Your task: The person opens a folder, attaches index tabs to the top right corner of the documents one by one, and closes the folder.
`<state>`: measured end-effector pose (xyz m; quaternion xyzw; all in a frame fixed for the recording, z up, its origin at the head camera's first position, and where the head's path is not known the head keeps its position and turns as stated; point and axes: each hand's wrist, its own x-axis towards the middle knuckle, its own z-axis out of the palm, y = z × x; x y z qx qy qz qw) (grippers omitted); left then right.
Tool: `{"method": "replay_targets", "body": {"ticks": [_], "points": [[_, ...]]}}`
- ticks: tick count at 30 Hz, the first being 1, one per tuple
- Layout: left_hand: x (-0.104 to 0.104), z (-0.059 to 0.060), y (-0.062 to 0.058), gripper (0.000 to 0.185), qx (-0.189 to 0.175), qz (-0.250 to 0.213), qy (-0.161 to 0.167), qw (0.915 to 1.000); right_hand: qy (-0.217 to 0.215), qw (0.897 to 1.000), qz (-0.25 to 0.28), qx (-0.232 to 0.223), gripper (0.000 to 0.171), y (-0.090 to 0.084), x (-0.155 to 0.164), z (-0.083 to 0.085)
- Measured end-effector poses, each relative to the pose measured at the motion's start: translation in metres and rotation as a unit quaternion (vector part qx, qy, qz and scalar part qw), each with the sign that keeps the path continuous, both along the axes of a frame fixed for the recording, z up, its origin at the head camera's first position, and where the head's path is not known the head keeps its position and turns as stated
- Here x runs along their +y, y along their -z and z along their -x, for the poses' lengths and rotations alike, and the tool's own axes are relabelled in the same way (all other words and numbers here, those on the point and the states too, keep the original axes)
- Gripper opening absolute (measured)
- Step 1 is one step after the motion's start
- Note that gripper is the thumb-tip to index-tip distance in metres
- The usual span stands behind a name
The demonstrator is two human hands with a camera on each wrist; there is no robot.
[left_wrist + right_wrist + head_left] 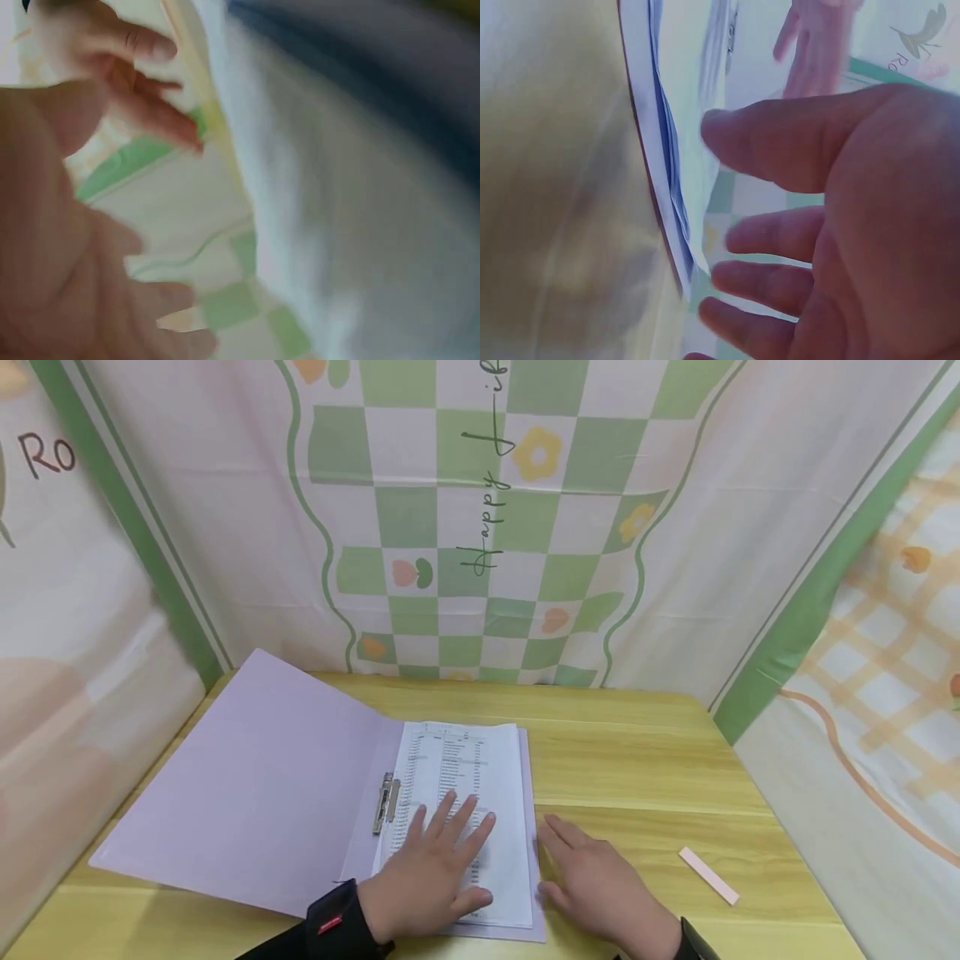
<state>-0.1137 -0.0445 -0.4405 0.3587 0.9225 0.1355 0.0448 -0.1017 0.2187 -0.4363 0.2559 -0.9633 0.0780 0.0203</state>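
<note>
Lying open on the yellow wooden surface [637,760] is a pale lilac folder [255,777], its left cover spread flat toward the left backdrop and its right half carrying a stack of printed sheets [465,777] held along the spine by a metal clip [386,803]. The left hand [435,868] is resting palm down on the lower part of the sheets, fingers straight and slightly spread, pressing flat rather than gripping anything; a dark sleeve with a small red tag is covering its wrist. The right hand [592,881] is lying just beside the right edge of the folder, fingers relaxed and extended, its fingertips [551,827] sitting at or touching that edge, though whether they are actually catching the paper is hard to tell. In the right wrist view the same hand [840,225] is showing open, with loosely bent fingers next to the layered edges of the sheets [667,172], holding nothing. The left wrist view is blurred, showing only the palm [60,247] and white paper [352,225]. A small pale pink strip [708,875] is lying on the surface well to the right of both hands. Checked green and white cloth [480,527] is hanging behind the surface.
</note>
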Motion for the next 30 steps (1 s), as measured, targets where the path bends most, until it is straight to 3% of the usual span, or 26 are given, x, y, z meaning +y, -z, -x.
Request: {"method": "replay_targets", "body": {"ticks": [5, 11, 22, 30], "points": [[0.015, -0.004, 0.010, 0.083, -0.028, -0.024, -0.006, 0.9993, -0.031, 0.999, -0.018, -0.014, 0.080, 0.007, -0.010, 0.004], [0.026, -0.007, 0.014, 0.081, -0.028, 0.027, -0.020, 0.9990, -0.042, 0.998, -0.024, -0.040, 0.091, 0.009, -0.016, 0.003], [0.034, -0.005, 0.015, 0.082, -0.068, 0.093, -0.065, 0.9912, -0.039, 0.997, -0.028, -0.068, 0.092, 0.013, -0.018, 0.002], [0.035, -0.001, 0.014, 0.078, -0.085, 0.093, -0.066, 0.9899, -0.040, 0.996, -0.041, -0.072, 0.091, 0.013, -0.019, 0.002]]}}
